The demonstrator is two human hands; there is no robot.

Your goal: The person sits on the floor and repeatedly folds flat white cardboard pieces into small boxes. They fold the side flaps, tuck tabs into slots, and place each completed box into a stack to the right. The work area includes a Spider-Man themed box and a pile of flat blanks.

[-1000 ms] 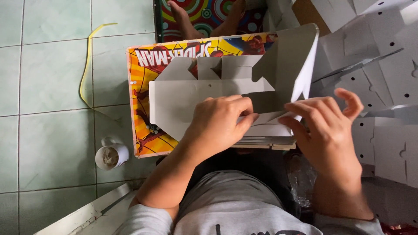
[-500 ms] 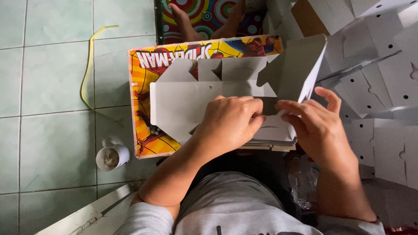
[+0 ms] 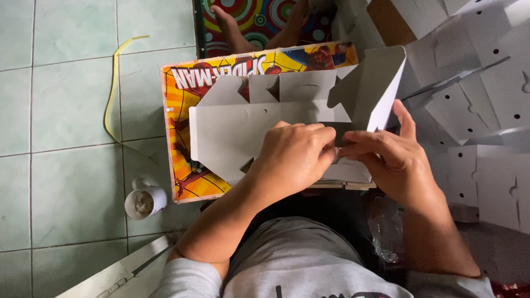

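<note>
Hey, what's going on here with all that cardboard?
A person sitting on a tiled floor is folding a flat grey die-cut cardboard sheet on a colourful low table. The left hand presses the sheet down while the right hand pinches a raised flap. More cut sheets are piled at the right; a white mug stands on the floor.

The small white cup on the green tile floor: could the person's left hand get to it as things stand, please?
Probably yes. The small white cup stands in the open beside the left forearm, with nothing over it. But the left hand is pressing the grey die-cut cardboard sheet and would have to let go first.
</note>
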